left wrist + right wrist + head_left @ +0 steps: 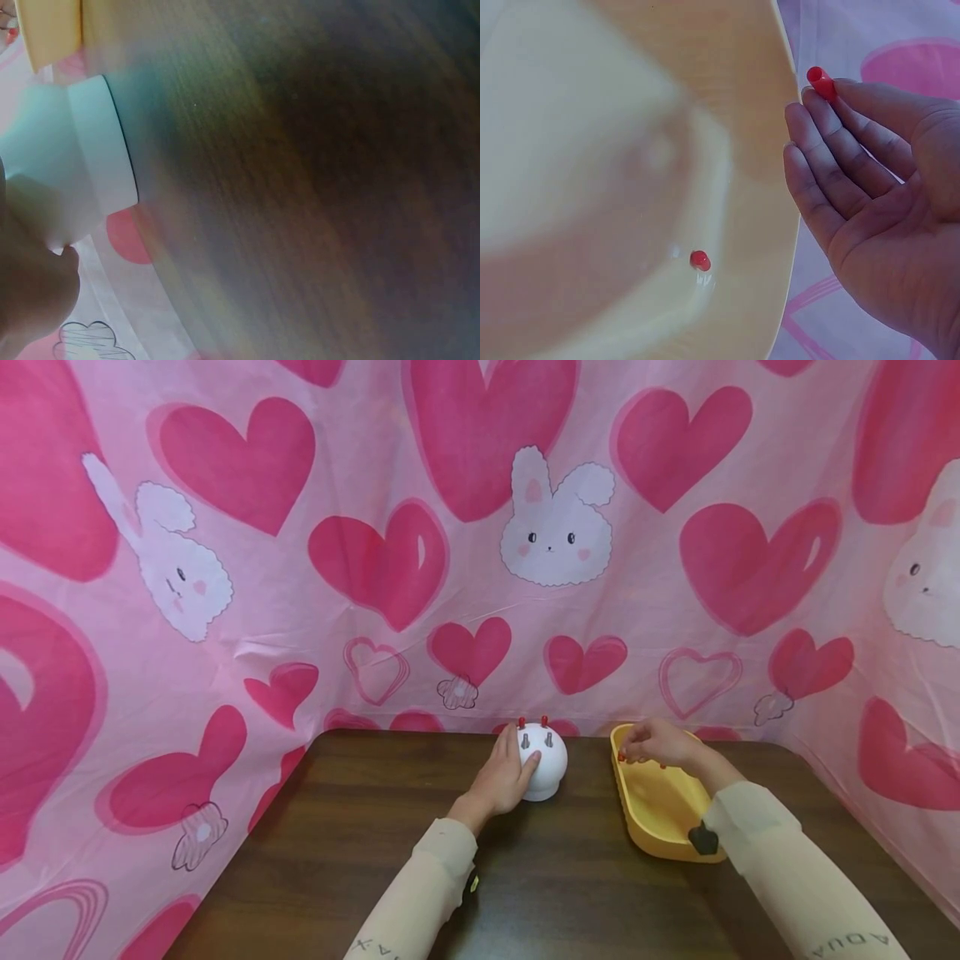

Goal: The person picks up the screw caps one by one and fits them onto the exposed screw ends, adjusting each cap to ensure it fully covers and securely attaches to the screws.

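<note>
A white ball-shaped object (552, 770) on a short round base stands upright on the table. Two grey metal pegs (549, 740) stick out of its upper front, and two small red caps (544, 722) sit at its top. My left hand (499, 778) grips its left side, thumb across the front. Over the far end of a yellow tray (660, 802), my right hand (663, 746) pinches a small hollow red cap (822, 83) between thumb and fingertip, its open end showing in the right wrist view. Another red cap (700, 260) lies inside the tray.
The dark wood table (360, 852) ends at a pink cloth backdrop (480, 593) printed with hearts and rabbits, which also hangs at both sides. The tray's raised rim stands to the right of the white object, with bare tabletop between them.
</note>
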`<state>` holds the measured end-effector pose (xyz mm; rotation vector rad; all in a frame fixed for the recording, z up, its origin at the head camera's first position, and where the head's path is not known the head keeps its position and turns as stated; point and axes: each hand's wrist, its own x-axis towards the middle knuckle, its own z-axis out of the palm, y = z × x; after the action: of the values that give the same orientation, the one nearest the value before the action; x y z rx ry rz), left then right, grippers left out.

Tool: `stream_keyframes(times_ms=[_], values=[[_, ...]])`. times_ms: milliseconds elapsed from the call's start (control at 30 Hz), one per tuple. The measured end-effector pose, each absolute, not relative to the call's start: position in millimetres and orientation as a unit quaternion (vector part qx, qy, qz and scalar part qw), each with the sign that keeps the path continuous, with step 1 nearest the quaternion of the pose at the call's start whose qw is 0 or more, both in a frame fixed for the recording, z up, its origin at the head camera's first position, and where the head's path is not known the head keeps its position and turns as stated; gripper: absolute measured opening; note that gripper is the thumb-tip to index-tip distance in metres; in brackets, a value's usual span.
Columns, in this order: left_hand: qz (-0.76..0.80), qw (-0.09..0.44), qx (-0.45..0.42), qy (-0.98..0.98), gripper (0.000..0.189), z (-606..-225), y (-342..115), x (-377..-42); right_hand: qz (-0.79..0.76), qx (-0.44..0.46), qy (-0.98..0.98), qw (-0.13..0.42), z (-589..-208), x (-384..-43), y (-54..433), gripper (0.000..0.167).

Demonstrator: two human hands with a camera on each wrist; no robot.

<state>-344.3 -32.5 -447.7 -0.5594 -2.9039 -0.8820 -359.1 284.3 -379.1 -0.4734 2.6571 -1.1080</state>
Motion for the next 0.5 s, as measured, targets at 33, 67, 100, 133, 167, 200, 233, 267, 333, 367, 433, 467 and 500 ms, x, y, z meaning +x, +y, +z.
stream_keyframes(times_ms=[33,67,100,133,167,200,233,267,333,367,433,467,500], values=[[-0.285,0.029,-0.182,-0.941,0.085,-447.4,-32.5,-344.2,-0.378,-0.163,0.905,0.11,-378.6,-359.1,283.7,0.017],[-0.285,0.03,-0.183,-0.941,0.085,-447.1,-32.4,-344.3,-0.378,-0.164,0.905,0.107,-378.1,-359.1,282.9,0.017],[-0.286,0.032,-0.183,-0.94,0.085,-446.6,-32.5,-343.8,-0.38,-0.166,0.904,0.104,-378.0,-359.2,282.4,0.018],[-0.289,0.033,-0.184,-0.939,0.085,-446.3,-32.7,-343.3,-0.382,-0.168,0.903,0.101,-377.6,-359.0,281.6,0.019],[-0.289,0.032,-0.184,-0.939,0.085,-445.8,-32.8,-342.9,-0.384,-0.168,0.903,0.097,-377.3,-358.8,281.0,0.02],[-0.289,0.033,-0.185,-0.939,0.085,-445.8,-32.9,-342.6,-0.386,-0.17,0.902,0.094,-377.3,-358.8,280.3,0.02],[-0.291,0.033,-0.185,-0.938,0.085,-445.4,-33.0,-342.0,-0.388,-0.171,0.901,0.091,-377.2,-358.5,279.4,0.021],[-0.293,0.034,-0.185,-0.937,0.085,-445.2,-33.1,-341.7,-0.392,-0.172,0.9,0.088,-377.2,-358.5,278.6,0.021],[-0.293,0.031,-0.184,-0.938,0.085,-445.4,-33.1,-341.6,-0.396,-0.176,0.897,0.082,-376.9,-358.1,276.5,0.022],[-0.292,0.029,-0.183,-0.938,0.085,-445.6,-33.0,-341.9,-0.399,-0.175,0.897,0.078,-376.7,-358.0,275.4,0.022],[-0.292,0.028,-0.182,-0.939,0.085,-446.2,-32.8,-342.6,-0.401,-0.174,0.897,0.068,-376.1,-357.2,272.3,0.022],[-0.291,0.028,-0.181,-0.939,0.085,-446.6,-32.8,-343.1,-0.404,-0.177,0.895,0.063,-375.7,-356.8,270.8,0.022],[-0.29,0.026,-0.181,-0.939,0.085,-446.9,-32.7,-343.5,-0.404,-0.178,0.895,0.058,-375.3,-356.3,269.3,0.022]])
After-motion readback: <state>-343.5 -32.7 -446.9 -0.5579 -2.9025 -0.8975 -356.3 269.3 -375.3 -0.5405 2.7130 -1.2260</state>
